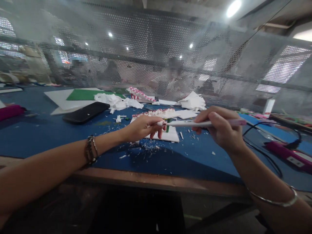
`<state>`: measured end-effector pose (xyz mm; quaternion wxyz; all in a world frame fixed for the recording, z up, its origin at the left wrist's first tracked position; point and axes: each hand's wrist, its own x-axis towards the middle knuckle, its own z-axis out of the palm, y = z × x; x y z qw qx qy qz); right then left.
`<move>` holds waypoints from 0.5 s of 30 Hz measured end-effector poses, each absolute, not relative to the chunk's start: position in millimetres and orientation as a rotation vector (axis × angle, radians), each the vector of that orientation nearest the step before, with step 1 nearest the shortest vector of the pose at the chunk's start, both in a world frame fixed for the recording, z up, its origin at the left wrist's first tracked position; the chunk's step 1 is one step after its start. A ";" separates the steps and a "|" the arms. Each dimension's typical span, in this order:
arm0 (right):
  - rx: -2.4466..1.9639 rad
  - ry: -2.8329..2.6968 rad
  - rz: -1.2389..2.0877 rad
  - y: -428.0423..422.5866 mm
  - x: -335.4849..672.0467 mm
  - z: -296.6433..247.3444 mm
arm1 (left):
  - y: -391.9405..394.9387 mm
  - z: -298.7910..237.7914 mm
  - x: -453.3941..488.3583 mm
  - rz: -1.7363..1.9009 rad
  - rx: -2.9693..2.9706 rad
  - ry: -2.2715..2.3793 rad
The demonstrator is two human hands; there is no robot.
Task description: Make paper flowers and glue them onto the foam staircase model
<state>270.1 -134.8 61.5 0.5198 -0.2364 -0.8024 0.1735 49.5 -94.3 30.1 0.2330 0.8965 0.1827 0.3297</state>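
My left hand (143, 128) pinches a small white piece (161, 123) between thumb and fingertips; a reddish mark shows at its right end. In my right hand (223, 130) is a long, slim white pen-like tool (187, 123) with a pinkish back end. Its thin tip points left and meets the small piece, or comes very close to it. Just behind my left hand, a white board (172, 136) lies on the table with a green post (168, 125) on it. A row of small white and red pieces (158, 112) runs along behind, partly hidden by my hand.
White shavings (148, 148) litter the blue table (97, 139). A black phone (86, 112) and crumpled white tissue (114, 100) lie at left. Behind stands a rack of pink-and-white pieces (141, 94). A magenta device (289, 155) with a black cable (268, 157) sits right. A perforated screen (146, 48) closes the back.
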 end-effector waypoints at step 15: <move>-0.591 -1.926 0.401 -137.2 265.4 61.7 | -92.4 29.8 47.8 0.903 2.437 0.503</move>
